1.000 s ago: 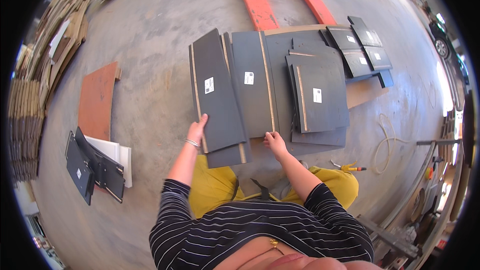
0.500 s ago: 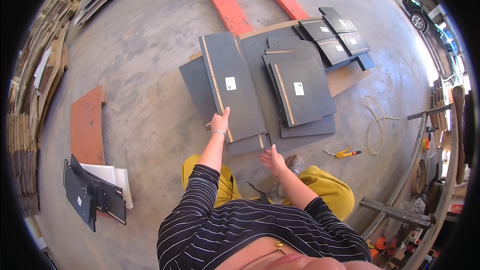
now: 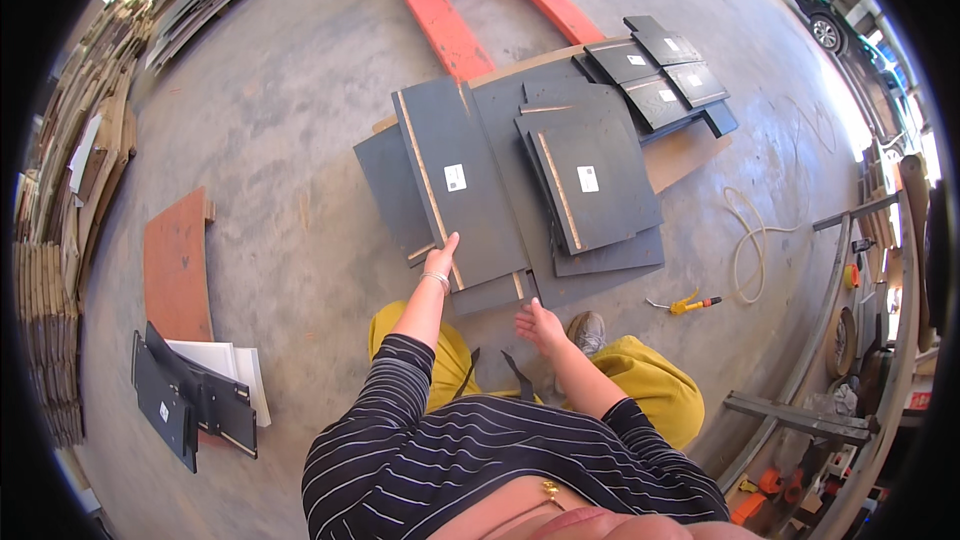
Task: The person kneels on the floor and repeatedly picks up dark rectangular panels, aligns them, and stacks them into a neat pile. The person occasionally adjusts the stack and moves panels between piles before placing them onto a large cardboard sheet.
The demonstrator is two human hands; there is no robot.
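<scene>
A long dark grey panel (image 3: 470,225) with a pale groove along its left side and a white label lies on a stack of similar boards. My left hand (image 3: 438,262) grips its left edge near the close end, thumb on top, with the other fingers mostly hidden. Just off the near right corner, my right hand (image 3: 541,327) is open, fingers loosely bent and holding nothing. A smaller notched panel (image 3: 600,210) tops the pile to the right. Beyond it sit several small labelled panels (image 3: 650,100).
A red pallet jack (image 3: 440,30) stands beyond the stack. Right of me lie a yellow air gun (image 3: 690,306), a pale hose (image 3: 745,280) and a metal frame (image 3: 800,420). On the left are black panels (image 3: 165,410), a reddish board (image 3: 177,270) and stacked sheets (image 3: 50,330).
The view has turned slightly. My left hand has slid a little toward me along the panel's edge. The right hand's fingers have bent slightly, still near the corner.
</scene>
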